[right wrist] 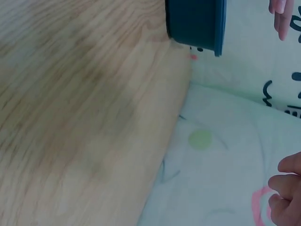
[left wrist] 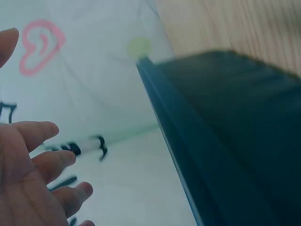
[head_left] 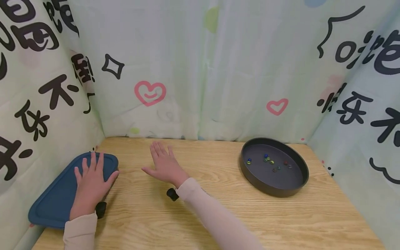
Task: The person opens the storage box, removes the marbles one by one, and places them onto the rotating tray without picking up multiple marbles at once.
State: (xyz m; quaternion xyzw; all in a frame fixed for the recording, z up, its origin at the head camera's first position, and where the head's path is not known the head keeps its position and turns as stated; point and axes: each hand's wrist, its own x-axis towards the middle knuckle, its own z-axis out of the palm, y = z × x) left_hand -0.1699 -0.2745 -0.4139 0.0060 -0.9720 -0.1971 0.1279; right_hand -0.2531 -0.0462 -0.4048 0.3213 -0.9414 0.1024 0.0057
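My left hand (head_left: 90, 185) is held over a blue box with a rimmed flat top (head_left: 59, 198) at the table's left side. Its fingers are spread, and in the left wrist view a gap shows between the left hand (left wrist: 28, 174) and the box's edge (left wrist: 178, 127). Above the middle of the table, palm down, my right hand (head_left: 165, 163) has its fingers extended and holds nothing. A dark round pan (head_left: 275, 189) stands on the right, well away from both hands. Several small glass marbles (head_left: 272, 162) lie scattered on its bottom.
A light wood-grain table (head_left: 203, 208) carries the box and the pan. White curtains (head_left: 187, 69) with black characters and pink hearts enclose it at the back and both sides. The box stands right by the left curtain (head_left: 31, 104).
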